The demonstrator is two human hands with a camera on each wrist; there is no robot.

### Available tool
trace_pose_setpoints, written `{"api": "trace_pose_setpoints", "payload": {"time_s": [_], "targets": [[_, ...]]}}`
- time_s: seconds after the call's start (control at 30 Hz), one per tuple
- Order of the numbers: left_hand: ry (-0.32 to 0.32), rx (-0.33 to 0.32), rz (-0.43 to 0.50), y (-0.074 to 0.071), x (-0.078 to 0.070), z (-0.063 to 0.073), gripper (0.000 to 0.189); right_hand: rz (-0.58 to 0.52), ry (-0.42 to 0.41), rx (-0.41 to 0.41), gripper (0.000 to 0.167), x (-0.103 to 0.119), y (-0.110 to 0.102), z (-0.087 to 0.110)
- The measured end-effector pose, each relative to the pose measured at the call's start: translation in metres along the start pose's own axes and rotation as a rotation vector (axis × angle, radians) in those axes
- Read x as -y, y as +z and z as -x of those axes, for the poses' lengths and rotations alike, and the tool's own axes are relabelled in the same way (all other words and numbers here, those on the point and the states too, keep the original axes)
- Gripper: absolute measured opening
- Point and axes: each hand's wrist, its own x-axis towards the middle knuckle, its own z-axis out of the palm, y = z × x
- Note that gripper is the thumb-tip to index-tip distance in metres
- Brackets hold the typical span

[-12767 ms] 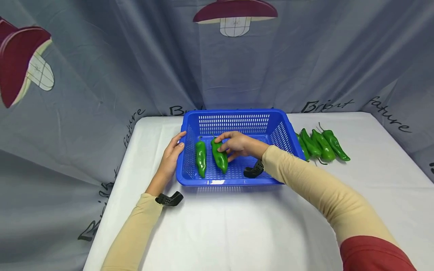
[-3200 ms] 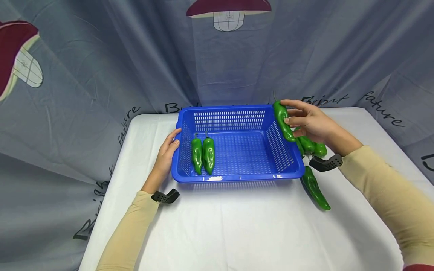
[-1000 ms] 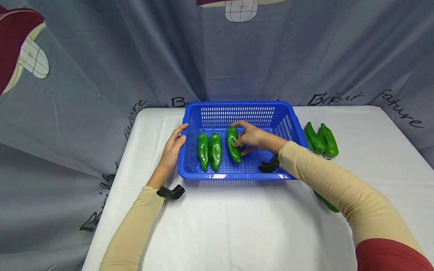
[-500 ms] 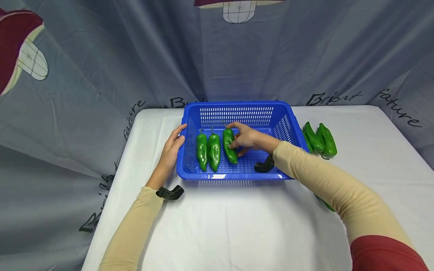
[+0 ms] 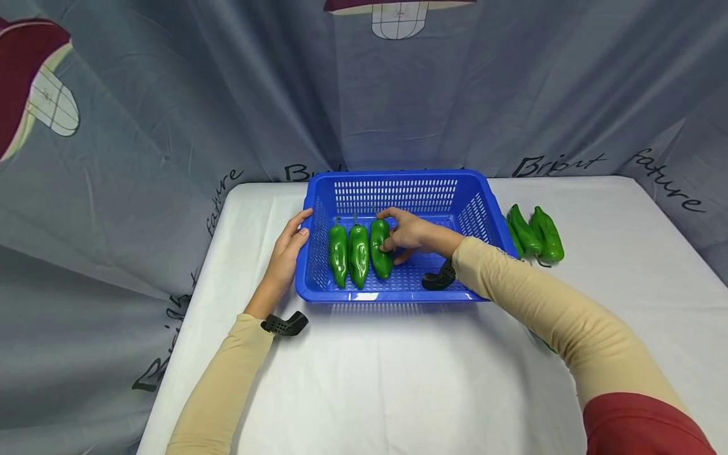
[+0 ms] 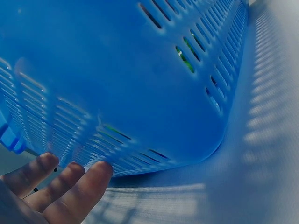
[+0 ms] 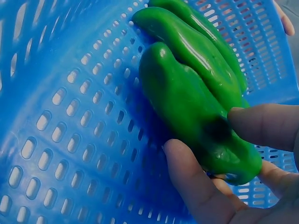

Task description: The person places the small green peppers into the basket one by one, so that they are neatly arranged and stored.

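Two long green peppers [image 5: 338, 253] [image 5: 358, 254] lie side by side in the left part of a blue basket [image 5: 392, 296]. Beside them, my right hand [image 5: 408, 232] holds a third green pepper [image 5: 378, 259] low over the basket floor, thumb and fingers on either side of it. The right wrist view shows this pepper [image 7: 177, 93] close against its neighbour. My left hand [image 5: 287, 249] touches the basket's left rim; in the left wrist view its nearly straight fingers [image 6: 84, 191] rest along the slotted outer wall.
Right of the basket, several more green peppers [image 5: 547, 237] lie on the white tablecloth [image 5: 426, 379]. Another pepper [image 5: 547, 344] is mostly hidden under my right forearm. A grey printed curtain [image 5: 256, 95] hangs behind and left of the table.
Over the last second, my right hand has moved the third pepper left, up to the other two. Earlier, it lifted that pepper over the basket's right rim. The left hand stays at the rim.
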Motion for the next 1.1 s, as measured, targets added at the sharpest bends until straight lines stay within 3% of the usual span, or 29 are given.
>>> {"api": "trace_pose_setpoints", "payload": {"time_s": [1.1], "targets": [[0.005, 0.001, 0.008, -0.0002, 0.0010, -0.0008, 0.049, -0.017, -0.013, -0.001, 0.078, -0.0003, -0.0045, 0.0057]]}}
